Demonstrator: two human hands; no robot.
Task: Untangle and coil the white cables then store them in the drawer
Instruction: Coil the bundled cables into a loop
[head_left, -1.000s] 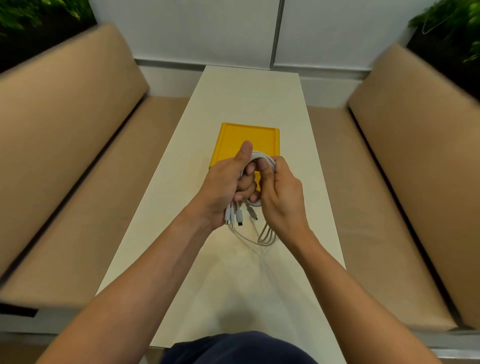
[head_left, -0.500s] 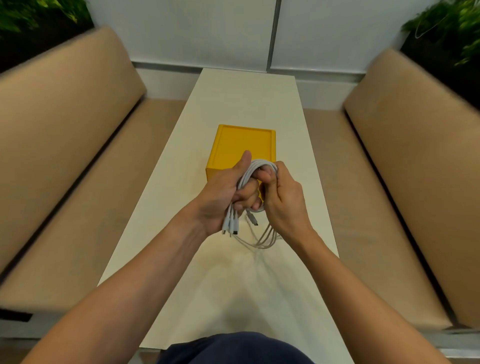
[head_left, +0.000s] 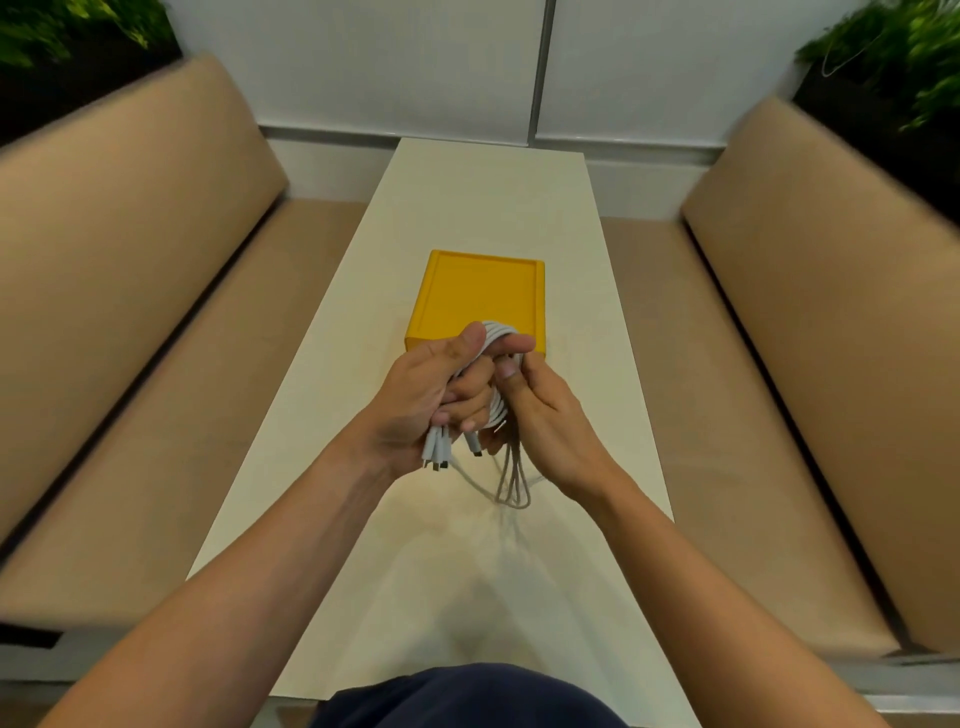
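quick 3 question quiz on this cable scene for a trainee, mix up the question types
1. True or false: the white cables lie flat on the table.
2. The box beyond the hands is: A red, B yellow, C blue.
3. Fill in: the plug ends hang below the ___ hand.
Key: 1 false, the left hand and right hand hold them up; 2 B; 3 left.
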